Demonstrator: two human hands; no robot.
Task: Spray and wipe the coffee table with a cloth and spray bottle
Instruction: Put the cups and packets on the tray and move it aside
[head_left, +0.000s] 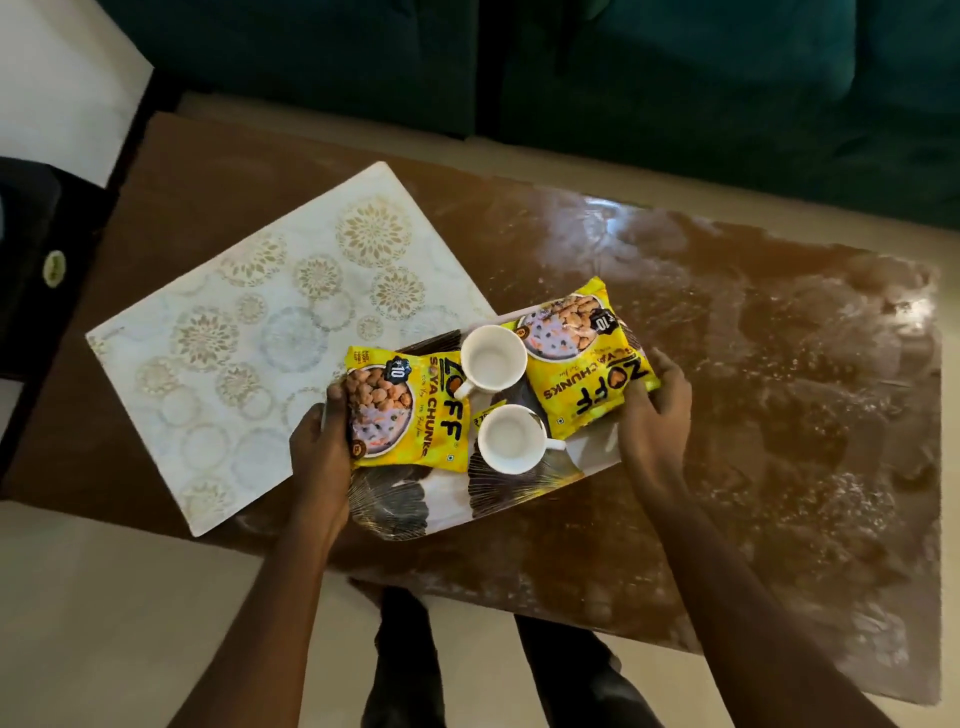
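A brown coffee table (753, 395) with a glossy, streaked top fills the middle of the view. On it sits a patterned tray (498, 493) carrying two white cups (491, 365) (511, 439) and two yellow snack packets (402, 410) (582, 364). My left hand (322, 447) grips the tray's left edge beside the left packet. My right hand (657, 410) grips the tray's right edge next to the right packet. No cloth or spray bottle is in view.
A white placemat with gold and grey floral circles (260, 332) lies on the table's left half, partly under the tray. A dark green sofa (675, 78) stands behind the table. A dark piece of furniture (31, 249) is at the left. My legs (405, 665) stand at the table's near edge.
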